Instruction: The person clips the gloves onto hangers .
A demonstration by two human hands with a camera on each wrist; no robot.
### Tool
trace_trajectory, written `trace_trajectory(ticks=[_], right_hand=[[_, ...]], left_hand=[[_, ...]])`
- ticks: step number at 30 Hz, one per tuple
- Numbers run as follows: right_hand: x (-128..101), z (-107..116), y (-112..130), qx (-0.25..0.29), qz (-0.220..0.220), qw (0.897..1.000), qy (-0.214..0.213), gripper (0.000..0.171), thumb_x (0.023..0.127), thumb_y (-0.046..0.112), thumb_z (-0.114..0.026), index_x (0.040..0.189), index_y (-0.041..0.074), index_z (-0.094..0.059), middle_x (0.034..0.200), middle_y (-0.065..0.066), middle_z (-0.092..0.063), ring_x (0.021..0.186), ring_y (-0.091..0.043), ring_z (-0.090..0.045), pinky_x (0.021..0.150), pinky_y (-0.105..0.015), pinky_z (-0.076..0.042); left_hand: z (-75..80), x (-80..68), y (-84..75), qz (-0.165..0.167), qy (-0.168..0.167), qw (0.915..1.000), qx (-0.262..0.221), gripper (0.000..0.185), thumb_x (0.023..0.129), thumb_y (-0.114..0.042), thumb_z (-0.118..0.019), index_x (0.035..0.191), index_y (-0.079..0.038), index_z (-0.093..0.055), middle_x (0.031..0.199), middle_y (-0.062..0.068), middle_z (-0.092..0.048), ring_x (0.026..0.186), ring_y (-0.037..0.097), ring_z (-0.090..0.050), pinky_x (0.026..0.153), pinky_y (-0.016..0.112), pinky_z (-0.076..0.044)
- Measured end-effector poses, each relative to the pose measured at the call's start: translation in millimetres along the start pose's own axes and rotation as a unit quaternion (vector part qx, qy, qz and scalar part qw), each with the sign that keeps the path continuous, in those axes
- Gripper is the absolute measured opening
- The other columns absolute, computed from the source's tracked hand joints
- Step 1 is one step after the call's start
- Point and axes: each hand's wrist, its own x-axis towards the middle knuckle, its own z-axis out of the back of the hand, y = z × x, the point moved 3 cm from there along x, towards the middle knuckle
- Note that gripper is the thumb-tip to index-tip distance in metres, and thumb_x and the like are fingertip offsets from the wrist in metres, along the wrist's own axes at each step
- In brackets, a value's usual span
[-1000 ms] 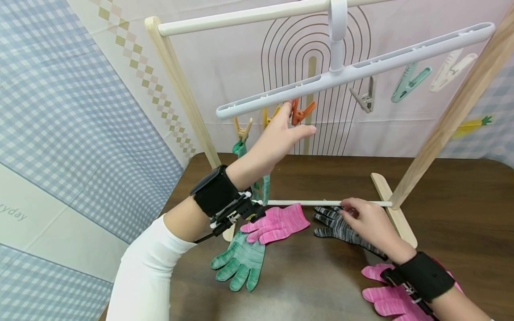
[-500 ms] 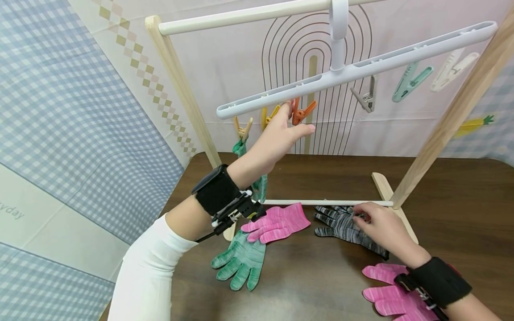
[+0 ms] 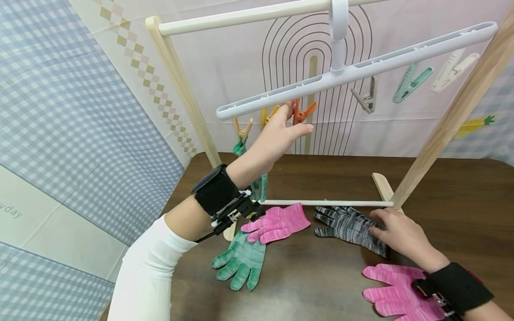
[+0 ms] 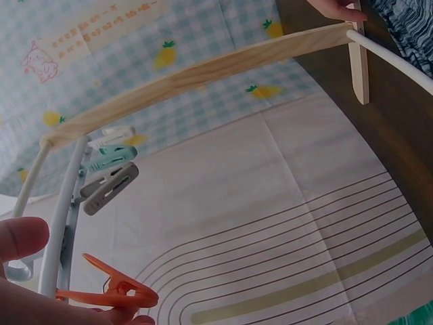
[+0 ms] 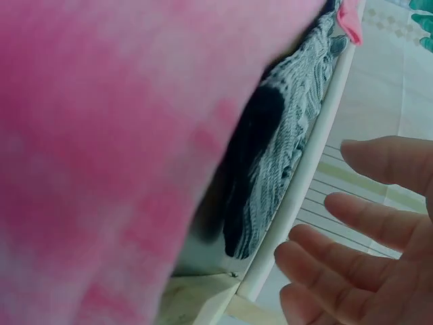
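left hand [image 3: 277, 136]: raised up to the white hanger bar [image 3: 353, 71], with the orange clip [image 3: 300, 113] pinched between fingertips and thumb; the wrist view shows the same clip right at the fingers [image 4: 108, 292]
right hand [image 3: 401, 234]: down on the desk [image 3: 305, 276], fingers relaxed and fairly straight, resting on the cuff end of the grey striped glove [image 3: 347, 225]; nothing is gripped
grey striped glove: laid flat near the far edge of the desk, just in front of the rack's lower white rod [image 3: 325, 203]
pink glove [image 3: 277, 221]: laid flat to the left of the grey one, overlapping the green glove [image 3: 240, 261]
second pink glove [image 3: 397, 294]: found at the near right corner of the desk, partly under the right wrist strap
other clips: a grey one [image 3: 366, 99], a teal one [image 3: 411, 82] and a white one [image 3: 453, 71] are hung further right along the bar
hung green glove [image 3: 261, 185]: seen behind the left wrist, partly hidden
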Motion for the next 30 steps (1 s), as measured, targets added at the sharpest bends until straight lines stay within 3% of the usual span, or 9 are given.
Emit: trace_trajectory(ticks=[10,20,30], right_hand=[[-1.6,-1.3,-5.9,-0.009,-0.014,1.000,0.023,0.040,0.074,0.020,-0.066,0.108,-0.001,-0.057,0.102,-0.023,-0.057,0.082,-0.036,-0.057,0.053,-0.039,-0.042],[1.4,-4.4,-9.7,-0.015,-0.015,0.998,0.051,0.045,0.074,0.025,-0.066,0.109,-0.002,-0.056,0.103,-0.024,-0.057,0.088,-0.039,-0.056,0.057,-0.045,-0.044],[5.5,-7.2,-11.3,-0.027,-0.010,0.997,0.067,0.046,0.072,0.025,-0.068,0.106,-0.004,-0.057,0.097,-0.021,-0.059,0.085,-0.036,-0.057,0.058,-0.045,-0.044]], left_hand=[[1.1,0.8,0.7,-0.005,-0.001,1.0000,-0.006,0.066,0.088,-0.012,-0.051,0.142,-0.009,-0.013,0.147,0.004,-0.020,0.133,0.007,-0.019,0.107,0.030,-0.022],[1.8,-0.3,0.4,-0.013,-0.008,0.9999,-0.005,0.061,0.088,-0.011,-0.051,0.140,-0.008,-0.019,0.142,0.007,-0.030,0.130,0.010,-0.027,0.105,0.032,-0.027],[2.4,0.9,3.5,-0.009,-0.005,0.9999,-0.012,0.060,0.089,-0.012,-0.050,0.140,-0.007,-0.019,0.144,0.005,-0.028,0.131,0.010,-0.027,0.104,0.030,-0.028]])
